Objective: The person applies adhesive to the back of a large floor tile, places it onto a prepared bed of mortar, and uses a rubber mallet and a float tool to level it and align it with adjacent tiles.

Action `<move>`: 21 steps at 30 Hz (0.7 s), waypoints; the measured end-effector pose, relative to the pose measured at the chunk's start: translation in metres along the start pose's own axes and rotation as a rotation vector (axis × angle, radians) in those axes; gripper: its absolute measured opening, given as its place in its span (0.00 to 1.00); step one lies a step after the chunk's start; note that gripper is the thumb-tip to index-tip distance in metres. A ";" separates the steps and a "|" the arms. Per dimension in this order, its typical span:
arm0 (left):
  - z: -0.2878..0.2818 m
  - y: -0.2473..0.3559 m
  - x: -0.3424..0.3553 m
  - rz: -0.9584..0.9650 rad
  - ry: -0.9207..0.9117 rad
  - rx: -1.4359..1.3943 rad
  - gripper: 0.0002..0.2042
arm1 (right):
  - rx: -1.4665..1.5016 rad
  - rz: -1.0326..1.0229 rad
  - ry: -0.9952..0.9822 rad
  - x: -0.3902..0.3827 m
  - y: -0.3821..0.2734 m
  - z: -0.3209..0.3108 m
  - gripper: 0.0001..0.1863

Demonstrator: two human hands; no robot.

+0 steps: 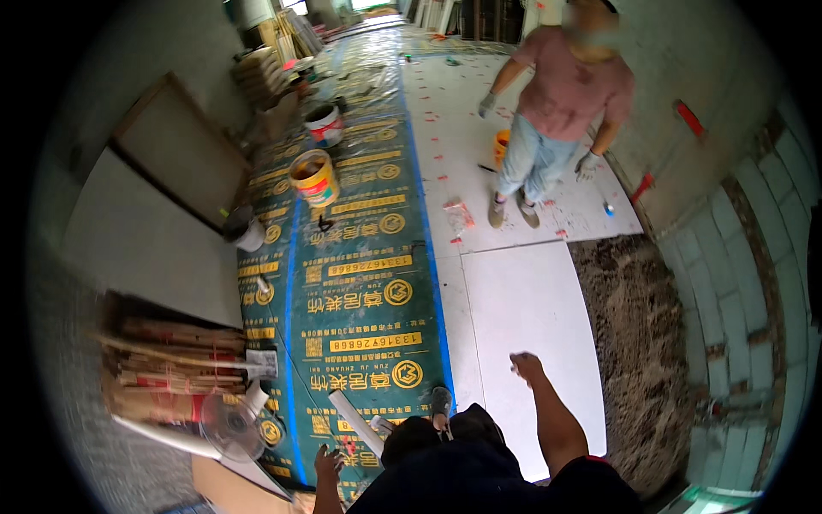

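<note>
Green sheet, printed in yellow and edged with blue tape, runs the length of the room on the wearer's left. Pale block wall on the right; rough strip of brown sand along its foot. Between sand and sheet, a big white tile, lying flat, its far edge up against the white floor beyond.

Co-worker standing on that floor, facing this way: pink shirt, light blue jeans, gloved hands hanging low and apart from the body. Orange bucket just beside the legs.

Far left: stack of cardboard, with a fan near its front end. Yellow bucket on the sheet, a white bucket farther up. White pipe lying on the sheet near the wearer's legs.

Wearer's right hand out over the tile, fingers bent inward; cannot tell whether they hold anything or touch the surface. Left hand low over the sheet, near the pipe, fingers loosely spread, nothing seen in them.

Smallest: clear-and-red packet by the co-worker's shoes; blue-topped piece near the floor's right edge.
</note>
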State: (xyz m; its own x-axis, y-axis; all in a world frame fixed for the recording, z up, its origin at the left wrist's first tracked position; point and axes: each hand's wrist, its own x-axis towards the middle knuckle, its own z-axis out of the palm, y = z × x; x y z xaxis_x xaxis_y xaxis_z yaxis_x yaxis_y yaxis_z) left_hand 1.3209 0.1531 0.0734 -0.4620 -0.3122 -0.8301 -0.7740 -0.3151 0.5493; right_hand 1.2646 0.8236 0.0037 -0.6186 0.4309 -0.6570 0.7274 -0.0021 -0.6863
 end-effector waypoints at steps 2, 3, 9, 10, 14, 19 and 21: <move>0.040 0.044 0.015 0.036 -0.030 0.051 0.33 | 0.102 -0.065 0.023 -0.021 -0.041 0.000 0.19; 0.061 0.065 0.023 0.066 -0.031 0.129 0.34 | 0.183 -0.119 0.006 -0.034 -0.055 -0.004 0.20; 0.173 0.138 0.062 0.066 -0.298 0.460 0.40 | 0.293 0.176 0.282 -0.104 0.025 -0.032 0.21; 0.191 0.144 0.071 0.019 -0.352 0.490 0.41 | 0.328 0.279 0.366 -0.122 0.058 -0.035 0.21; 0.269 0.160 0.103 -0.017 -0.495 0.836 0.41 | 0.581 0.569 0.744 -0.244 0.182 -0.021 0.12; 0.389 0.173 0.132 0.018 -0.678 1.299 0.33 | 0.582 0.988 0.925 -0.413 0.249 0.087 0.16; 0.430 0.169 0.139 -0.088 -0.713 1.291 0.31 | 0.620 0.997 0.955 -0.443 0.250 0.149 0.12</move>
State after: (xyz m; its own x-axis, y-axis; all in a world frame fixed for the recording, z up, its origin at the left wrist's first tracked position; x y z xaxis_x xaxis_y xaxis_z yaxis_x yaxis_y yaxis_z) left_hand 0.9399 0.4418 0.0097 -0.2089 0.2826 -0.9362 -0.4744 0.8079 0.3497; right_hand 1.6761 0.4980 0.0766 0.6343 0.4296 -0.6427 0.3327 -0.9021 -0.2747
